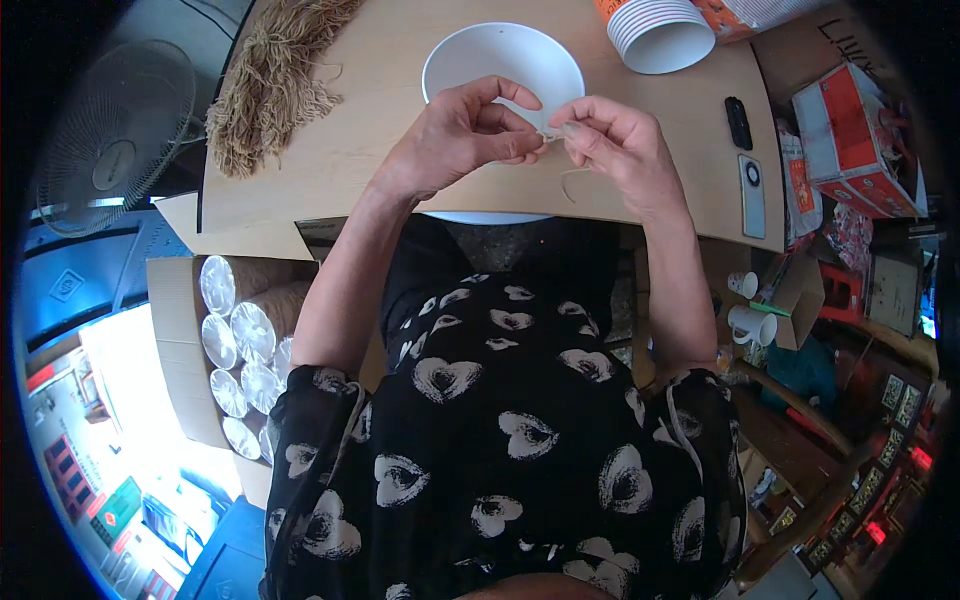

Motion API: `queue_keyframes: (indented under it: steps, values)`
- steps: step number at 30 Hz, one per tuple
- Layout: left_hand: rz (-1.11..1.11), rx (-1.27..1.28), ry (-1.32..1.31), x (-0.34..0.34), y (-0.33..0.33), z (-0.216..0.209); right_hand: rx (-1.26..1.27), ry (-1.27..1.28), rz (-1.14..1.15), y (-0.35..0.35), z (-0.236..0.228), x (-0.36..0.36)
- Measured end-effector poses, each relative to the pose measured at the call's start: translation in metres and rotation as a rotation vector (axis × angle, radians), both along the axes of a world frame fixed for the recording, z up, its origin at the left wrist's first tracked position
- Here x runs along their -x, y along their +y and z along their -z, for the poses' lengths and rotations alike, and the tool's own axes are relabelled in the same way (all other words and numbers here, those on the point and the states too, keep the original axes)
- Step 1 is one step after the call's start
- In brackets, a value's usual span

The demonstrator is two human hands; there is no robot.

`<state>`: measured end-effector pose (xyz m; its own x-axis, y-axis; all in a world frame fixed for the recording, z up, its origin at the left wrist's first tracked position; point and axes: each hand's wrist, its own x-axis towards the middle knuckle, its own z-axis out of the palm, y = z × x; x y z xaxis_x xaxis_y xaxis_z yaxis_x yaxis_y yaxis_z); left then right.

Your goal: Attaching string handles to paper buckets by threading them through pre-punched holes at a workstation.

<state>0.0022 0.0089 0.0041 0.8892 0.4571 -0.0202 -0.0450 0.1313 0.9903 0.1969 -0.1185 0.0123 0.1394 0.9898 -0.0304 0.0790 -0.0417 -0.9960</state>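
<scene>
Both my hands meet above the near rim of a white bowl (455,60). My left hand (465,135) pinches a thin tan cord (566,183) between thumb and fingertips. Close beside it, my right hand (625,150) grips the same cord, with thumb and forefinger pressed together. A short curved end of the cord hangs below the right fingers. The small part between the fingertips is too fine to make out. At the far left of the table lies a thick bundle of similar tan cords (275,95).
Stacked paper tubs (660,45) lie at the far right of the wooden table (370,180). A phone (752,195) and a black object (738,122) rest by its right edge. An open carton (180,340) of wrapped stacks stands left, below a fan (115,140).
</scene>
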Motion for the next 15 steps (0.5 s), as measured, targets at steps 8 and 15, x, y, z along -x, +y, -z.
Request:
queue_keyframes:
  steps: [8,15]
  values:
    - [-0.007,0.023,-0.009,-0.001,-0.001,0.001,0.011,0.129,-0.097,0.004,0.003,0.004]
    - [-0.005,0.03,-0.025,-0.001,0.0,0.003,0.012,0.288,-0.058,0.0,0.009,0.0]
